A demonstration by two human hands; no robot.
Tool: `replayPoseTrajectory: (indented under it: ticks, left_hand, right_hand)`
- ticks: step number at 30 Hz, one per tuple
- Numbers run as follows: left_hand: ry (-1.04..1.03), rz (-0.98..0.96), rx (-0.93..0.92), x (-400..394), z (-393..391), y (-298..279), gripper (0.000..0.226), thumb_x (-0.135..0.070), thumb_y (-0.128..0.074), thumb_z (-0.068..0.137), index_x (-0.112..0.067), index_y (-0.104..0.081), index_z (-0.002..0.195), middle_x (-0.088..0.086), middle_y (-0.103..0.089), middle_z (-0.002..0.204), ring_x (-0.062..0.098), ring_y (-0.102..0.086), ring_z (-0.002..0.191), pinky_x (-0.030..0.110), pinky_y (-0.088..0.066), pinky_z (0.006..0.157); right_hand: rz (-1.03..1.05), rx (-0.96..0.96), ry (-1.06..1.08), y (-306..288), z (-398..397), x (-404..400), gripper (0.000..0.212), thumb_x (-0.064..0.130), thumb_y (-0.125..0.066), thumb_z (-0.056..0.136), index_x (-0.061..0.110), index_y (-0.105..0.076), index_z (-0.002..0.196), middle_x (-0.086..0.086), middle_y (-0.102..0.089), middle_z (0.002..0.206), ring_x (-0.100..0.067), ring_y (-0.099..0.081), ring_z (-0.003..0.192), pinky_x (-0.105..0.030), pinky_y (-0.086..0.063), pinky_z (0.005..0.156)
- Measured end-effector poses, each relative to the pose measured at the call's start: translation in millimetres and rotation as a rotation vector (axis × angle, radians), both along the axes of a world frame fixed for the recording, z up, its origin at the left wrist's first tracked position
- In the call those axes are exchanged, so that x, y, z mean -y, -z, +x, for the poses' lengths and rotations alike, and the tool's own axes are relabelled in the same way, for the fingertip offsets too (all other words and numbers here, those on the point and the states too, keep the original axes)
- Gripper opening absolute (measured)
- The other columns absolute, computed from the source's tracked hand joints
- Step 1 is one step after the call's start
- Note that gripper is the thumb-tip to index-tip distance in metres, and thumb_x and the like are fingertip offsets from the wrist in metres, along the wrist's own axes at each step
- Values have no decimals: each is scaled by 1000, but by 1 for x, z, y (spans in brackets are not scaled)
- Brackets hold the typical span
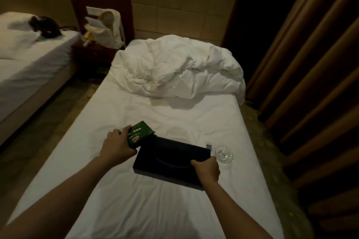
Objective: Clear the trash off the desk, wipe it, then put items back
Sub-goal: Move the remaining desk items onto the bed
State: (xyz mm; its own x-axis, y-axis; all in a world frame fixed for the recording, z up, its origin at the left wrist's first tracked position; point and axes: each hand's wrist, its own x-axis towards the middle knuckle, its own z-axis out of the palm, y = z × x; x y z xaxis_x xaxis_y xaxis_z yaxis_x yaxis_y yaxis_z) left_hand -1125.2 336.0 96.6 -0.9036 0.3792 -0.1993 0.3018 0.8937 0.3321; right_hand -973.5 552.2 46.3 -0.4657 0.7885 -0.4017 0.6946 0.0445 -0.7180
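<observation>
Green packet (139, 134) w/ pale printed characters and a red mark sat in the left hand (118, 143), fingers curled round its near-left edge; writing too small and blurred to read. Packet's lower-right corner overlapped the 10 o'clock corner of a black tissue box (167, 159). Right hand (206, 168) gripped the box's right end, fingers hooked over the top edge, thumb side hidden. Box lay flat on the white bed sheet (174, 118), tilted so its long side ran from 10 toward 4 o'clock; a curved slot showed on top, no label visible.

At 3 o'clock from the box, just beside it, a clear glass dish (224, 154), prob. an ashtray, rested on the sheet. Small dark rectangular item (208, 145) w/ pale end poked out behind the box at 1 o'clock; couldn't tell what it was.

Open sheet spread wide toward 12 o'clock up to a crumpled white duvet (184, 72) at the bed's head. Bed's right edge ran close to the dish, w/ patterned floor and brown curtains (310, 64) beyond. At 10 o'clock, a dark nightstand (93, 52) carried a pale bag (108, 29), contents unclear. Second bed (29, 60) at 9–10 o'clock, cut off by frame, had a dark tangled object (45, 25) on it, too dim to identify.
</observation>
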Motion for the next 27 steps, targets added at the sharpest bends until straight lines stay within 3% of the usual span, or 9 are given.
replayPoseTrajectory:
  ticks: [8, 15, 21, 27]
  left_hand:
    - [74, 78, 239, -76, -81, 71, 89, -29, -72, 72, -21, -24, 147, 19, -45, 121, 36, -39, 117, 39, -40, 92]
    - [82, -9, 388, -128, -124, 161, 88, -30, -70, 74, -21, -23, 147, 20, -43, 124, 37, -37, 120, 42, -38, 96]
    - [110, -31, 399, -181, -163, 214, 89, -29, -72, 72, -22, -24, 146, 19, -42, 125, 37, -38, 119, 42, -40, 96]
    - [193, -55, 344, -227, -178, 250, 93, -33, -72, 74, -21, -17, 149, 18, -40, 129, 34, -37, 119, 39, -36, 96]
  right_hand:
    - [11, 133, 103, 45, -80, -48, 60, 27, -77, 73, 3, -48, 119, -15, -59, 118, -32, -59, 105, -31, -47, 79]
    - [24, 249, 111, 114, -128, -94, 65, 27, -78, 72, 3, -45, 123, -14, -56, 122, -33, -58, 108, -36, -48, 85]
    - [15, 251, 53, 173, -175, -140, 69, 26, -79, 70, 1, -46, 125, -15, -58, 121, -32, -58, 107, -36, -50, 86]
    - [10, 216, 27, 217, -213, -188, 61, 21, -78, 73, 1, -47, 122, -14, -57, 121, -29, -57, 108, -24, -40, 76]
